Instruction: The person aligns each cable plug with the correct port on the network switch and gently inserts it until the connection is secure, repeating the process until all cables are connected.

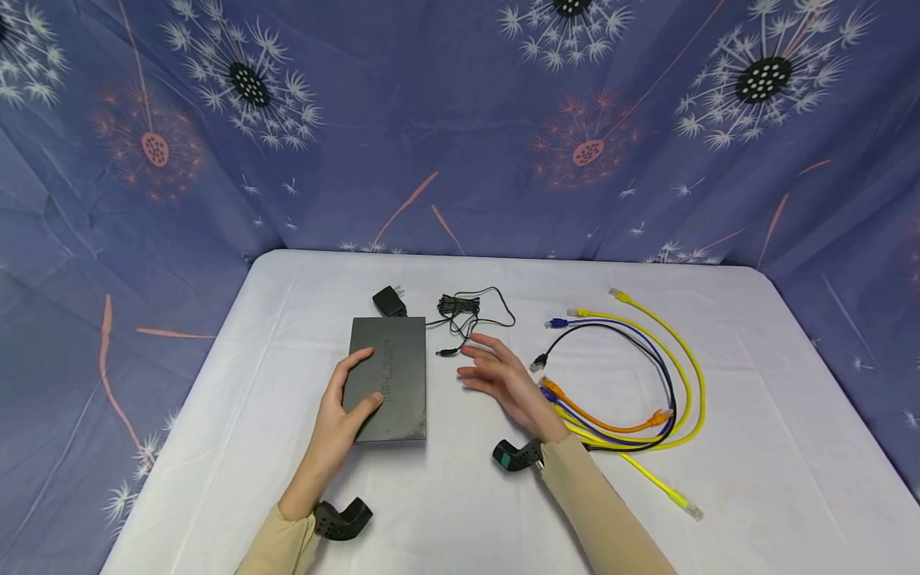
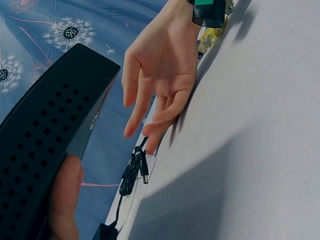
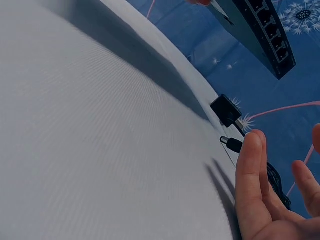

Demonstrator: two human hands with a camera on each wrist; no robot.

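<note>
My left hand (image 1: pixel 341 417) grips a dark grey network switch (image 1: pixel 404 359) by its left side, thumb and a finger over the top. Both wrist views show the switch raised off the table; a row of ports (image 3: pixel 272 31) lines one edge, and vent holes (image 2: pixel 42 132) dot another side. My right hand (image 1: pixel 506 385) holds nothing, its fingers loosely extended. Just beyond those fingertips lies the barrel plug (image 1: pixel 447 352) of a bundled black power cord (image 1: pixel 460 306). The cord runs to a black power adapter (image 1: pixel 389 301) behind the switch, prongs pointing away.
Right of my right hand, several network cables lie in loops: yellow (image 1: pixel 700 383), blue (image 1: pixel 557 323), black (image 1: pixel 539 362) and short orange (image 1: pixel 596 419). A white cloth covers the table (image 1: pixel 287 335). Behind it hangs a blue curtain (image 1: pixel 431 120) with a dandelion print.
</note>
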